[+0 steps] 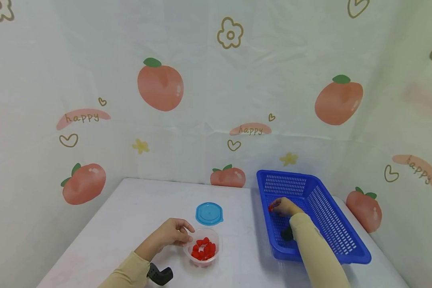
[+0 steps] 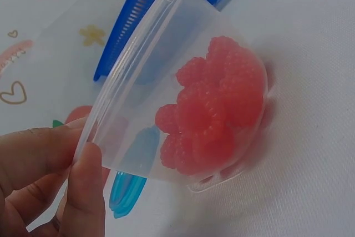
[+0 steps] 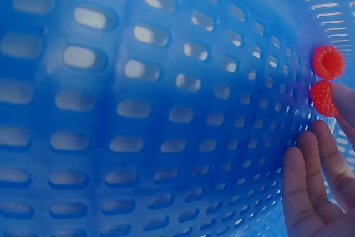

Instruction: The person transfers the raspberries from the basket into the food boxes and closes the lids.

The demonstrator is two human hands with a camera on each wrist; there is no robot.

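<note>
At the table's front, my left hand (image 1: 173, 233) pinches the rim of a round clear plastic container (image 1: 219, 244) between thumb and fingers. Several red raspberries (image 2: 213, 109) are gathered at the container's bottom, visible through its side in the left wrist view. My right hand (image 1: 286, 207) reaches down inside the blue plastic basket (image 1: 311, 256), near its left wall. Two raspberries (image 3: 328, 62) lie close together there in the right wrist view. One digit overlaps the nearer one's edge, while the other fingers (image 3: 313, 176) extend loosely below it.
A blue round lid (image 1: 209, 214) lies on the white table (image 1: 140, 208) just behind the container. The perforated basket takes up the table's right side, its walls rising around my right hand. A printed curtain (image 1: 198, 140) hangs behind the table.
</note>
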